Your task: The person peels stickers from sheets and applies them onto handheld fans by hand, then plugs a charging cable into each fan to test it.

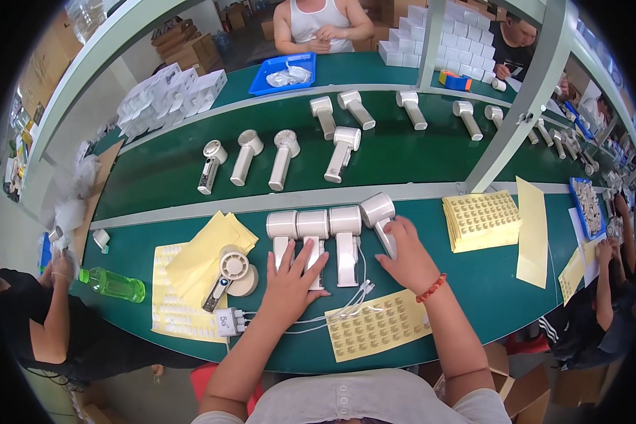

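Three pale handheld fans lie side by side in front of me: the left fan (282, 224), the middle fan (312, 223) and the right fan (345, 244). My left hand (293, 278) rests flat over the left and middle handles, fingers spread. My right hand (408, 260) is closed round the handle of a fourth handheld fan (377, 209), tilted beside the row. White cables (332, 316) run from a charger plug (227, 323) toward the row. Below lies a yellow sticker sheet (374, 326). A beige fan (234, 264) sits left of my left hand, on yellow sheets (191, 272).
A green bottle (113, 284) lies at the left. Stacked sticker sheets (480, 219) and a metal post (519, 106) stand to the right. Beyond a metal rail (403, 191), several fans lie on a green belt (169, 155). Co-workers sit around.
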`<state>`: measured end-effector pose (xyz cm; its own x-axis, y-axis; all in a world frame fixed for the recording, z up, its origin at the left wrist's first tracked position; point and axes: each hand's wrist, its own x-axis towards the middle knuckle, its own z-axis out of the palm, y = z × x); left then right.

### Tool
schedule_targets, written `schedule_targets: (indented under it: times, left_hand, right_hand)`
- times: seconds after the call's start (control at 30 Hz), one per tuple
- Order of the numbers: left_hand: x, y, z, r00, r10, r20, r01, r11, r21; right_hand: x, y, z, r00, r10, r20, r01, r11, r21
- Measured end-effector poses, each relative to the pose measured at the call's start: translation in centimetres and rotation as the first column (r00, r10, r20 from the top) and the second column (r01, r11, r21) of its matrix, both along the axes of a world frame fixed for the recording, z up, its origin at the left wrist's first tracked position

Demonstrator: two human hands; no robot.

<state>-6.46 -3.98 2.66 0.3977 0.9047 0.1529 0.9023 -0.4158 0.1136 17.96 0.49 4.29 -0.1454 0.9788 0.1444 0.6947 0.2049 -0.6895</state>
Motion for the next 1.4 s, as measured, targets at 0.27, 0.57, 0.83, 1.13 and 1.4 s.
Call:
schedule_targets:
  times: [0.27,0.57,0.83,1.13,1.4]
  left_hand:
    - [-0.8,1.6,0.4,0.997,-0.049,0.051,0.05,0.999,-0.02]
    - [2.7,0.7,-0.3,0.969,-0.237,0.063,0.236,0.971,0.035]
    - [3.7,1.7,-0.2,0.983,-0.177,0.054,0.176,0.984,0.023]
    - [0.6,-3.7,-2.3,0.944,0.001,0.331,0.018,0.998,-0.055]
    - [0.9,-3.6,-1.7,0.902,-0.073,0.425,0.081,0.997,-0.001]
  right_hand:
    - [-3.0,-1.6,0.8,0.995,-0.032,0.1,0.042,0.994,-0.102]
    - [-0.5,-1.7,3.3,0.919,0.288,0.271,-0.243,0.952,-0.188]
    - [2.4,14.8,5.5,0.892,0.278,0.357,-0.373,0.898,0.234]
    - [-2.4,35.4,-1.3,0.925,0.064,0.375,-0.084,0.996,0.037]
    - [-5.4,38.6,-2.9,0.796,0.227,0.562,-0.173,0.974,-0.149]
